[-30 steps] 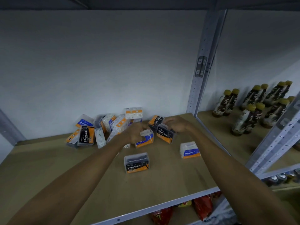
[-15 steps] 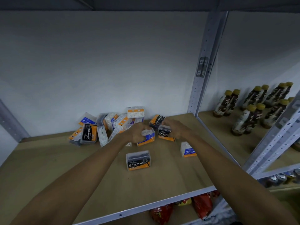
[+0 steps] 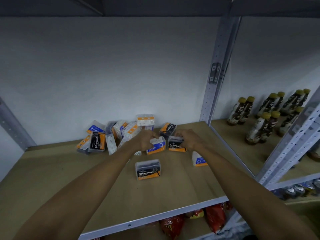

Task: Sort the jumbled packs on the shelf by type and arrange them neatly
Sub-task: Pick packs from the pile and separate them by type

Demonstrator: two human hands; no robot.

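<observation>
- left hand (image 3: 146, 141) curls its fingers round a blue Round pack (image 3: 155, 147), just behind the front Charcoal pack (image 3: 148, 169), which stands upright on the shelf (image 3: 52, 179);
- right hand (image 3: 189, 140) grips a second Charcoal pack (image 3: 175, 144), behind and right of the front Charcoal pack;
- a lone Round pack (image 3: 199, 161) stands to its right;
- the jumbled pile (image 3: 112, 135) lies behind it to the left, against the wall;
- bottles (image 3: 259, 122) stand far to its right.

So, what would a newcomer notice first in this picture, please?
Two hands work mid-shelf: the left hand grips a Round pack, the right hand a Charcoal pack. Behind them, a jumbled pile of packs lies against the wall; brown bottles stand on the next shelf, right.
</observation>
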